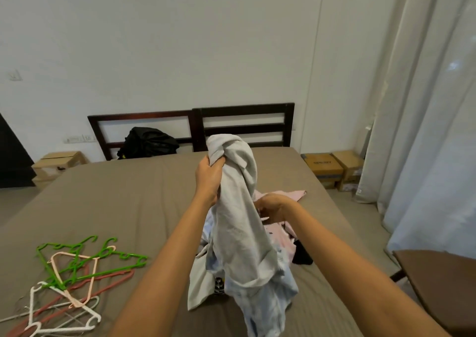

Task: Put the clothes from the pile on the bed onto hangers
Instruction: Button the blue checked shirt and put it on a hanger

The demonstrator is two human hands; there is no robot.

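Currently, head view: left hand [210,174] grips the bunched top of a grey garment [239,220], which hangs onto the clothes pile [268,298] on the bed [128,195]. Right hand [273,207] is curled behind it, hold unclear; plastic hangers [72,272] lie left.

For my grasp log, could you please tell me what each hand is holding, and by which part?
The left hand grips the grey garment by its bunched top; whether the right hand holds anything cannot be told.

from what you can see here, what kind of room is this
Most likely a home bedroom: a wide bed with a dark slatted headboard, long curtains on the right, and a clothes pile on the sheet.
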